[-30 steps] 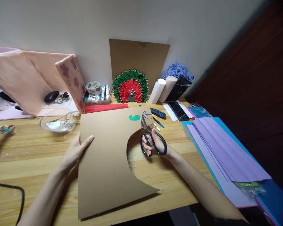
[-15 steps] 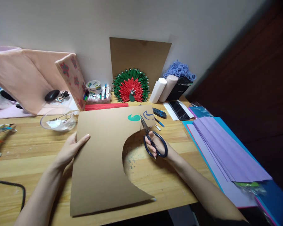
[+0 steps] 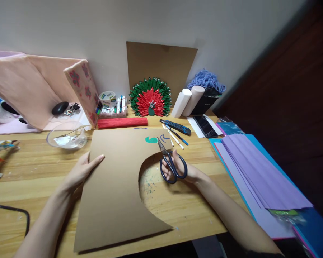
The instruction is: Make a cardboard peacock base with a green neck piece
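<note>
One brown cardboard sheet [image 3: 110,186] is in the middle of the wooden table [image 3: 212,211], directly before the person, and a big curved bite is missing from its 3 o'clock side. Taking 12 o'clock as away from the person, the left hand [image 3: 87,168] grasps the sheet's edge at 9 o'clock, thumb on top, the other fingers hidden. The right hand [image 3: 179,165] is closed around the handles of the scissors [image 3: 165,153], at 2 o'clock. Their tips lie between a green drawn shape [image 3: 151,139] and a blue drawn shape [image 3: 165,139], beside a thin slit; whether the blades are parted, I cannot tell.

For good cutting, I would set the blades deep into the slit, take short bites and let the left hand turn the sheet, so that neither drawing is damaged. The narrow strip near the blades may bend easily, I think.

At 12 o'clock, the far edge is close to the red paper roll [image 3: 122,123]; at 1 o'clock, the cutter knife [image 3: 176,126] and the pens [image 3: 174,138] leave little room. The near edge at 6 o'clock is close to the table's border. More bare wood is at 4 o'clock, before the purple sheets [image 3: 261,172] at 3. At 8 o'clock, a black cable [image 3: 25,213] limits the space.
</note>
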Available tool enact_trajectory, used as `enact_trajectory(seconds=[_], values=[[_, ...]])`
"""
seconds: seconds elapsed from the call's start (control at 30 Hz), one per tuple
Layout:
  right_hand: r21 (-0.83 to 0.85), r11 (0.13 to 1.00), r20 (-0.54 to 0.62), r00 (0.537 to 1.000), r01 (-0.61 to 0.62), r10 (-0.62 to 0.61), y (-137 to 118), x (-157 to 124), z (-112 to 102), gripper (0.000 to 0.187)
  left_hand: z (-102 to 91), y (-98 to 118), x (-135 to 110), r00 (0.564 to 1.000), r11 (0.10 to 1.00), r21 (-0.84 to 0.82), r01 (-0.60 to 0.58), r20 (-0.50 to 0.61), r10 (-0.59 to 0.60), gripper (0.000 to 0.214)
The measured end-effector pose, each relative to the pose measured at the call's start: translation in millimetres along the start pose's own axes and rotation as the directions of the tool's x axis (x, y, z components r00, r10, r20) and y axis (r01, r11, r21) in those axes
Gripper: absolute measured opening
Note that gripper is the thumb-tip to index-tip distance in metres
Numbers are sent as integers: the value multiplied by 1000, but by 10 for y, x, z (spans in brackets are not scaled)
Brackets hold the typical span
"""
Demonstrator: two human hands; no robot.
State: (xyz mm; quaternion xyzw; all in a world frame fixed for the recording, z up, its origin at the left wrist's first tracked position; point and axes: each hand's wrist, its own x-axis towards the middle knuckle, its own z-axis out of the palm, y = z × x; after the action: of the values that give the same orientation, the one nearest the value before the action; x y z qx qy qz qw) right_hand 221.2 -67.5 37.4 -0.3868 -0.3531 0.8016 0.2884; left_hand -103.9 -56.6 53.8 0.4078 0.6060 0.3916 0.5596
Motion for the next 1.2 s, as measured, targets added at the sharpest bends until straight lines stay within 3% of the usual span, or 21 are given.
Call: enact_trajectory(seconds=[0.17, 0.33, 0.43, 0.6, 0.67, 0.9, 1.07, 1.2], values=[[16, 1000, -5, 1000, 23, -23, -62, -28, -33, 71, -10, -23, 26, 1000, 1000, 2, 4, 1, -4, 63], [63, 993, 12, 995, -98, 97, -66, -43, -143, 67, -11, -24, 29, 1000, 1000, -27, 4, 10, -4, 63], [101, 989, -2, 994, -108, 108, -17, -3, -187, 65, 12, -12, 20, 1000, 1000, -24, -7, 5, 7, 63], [161, 982, 146, 986, -99, 75, -37, 49, -164, 81, 87, 23, 0, 998, 999, 9, 48, 39, -48, 57], [173, 980, 149, 986, -101, 75, -87, 52, -141, 86, 109, 31, 2, 997, 999, 10, 52, 63, -52, 55], [-10, 985, -47, 984, -170, 169, -214, 148, -131, 89, 46, -9, 74, 994, 1000, 25, -4, 110, 1, 60], [-124, 990, -238, 971, -67, 36, -119, 243, -67, 73, 36, -49, 97, 988, 998, 18, -59, 146, 56, 62], [-166, 986, -249, 966, 31, -73, -71, 235, -67, 67, 42, -47, 83, 990, 999, 19, -36, 139, 33, 61]])
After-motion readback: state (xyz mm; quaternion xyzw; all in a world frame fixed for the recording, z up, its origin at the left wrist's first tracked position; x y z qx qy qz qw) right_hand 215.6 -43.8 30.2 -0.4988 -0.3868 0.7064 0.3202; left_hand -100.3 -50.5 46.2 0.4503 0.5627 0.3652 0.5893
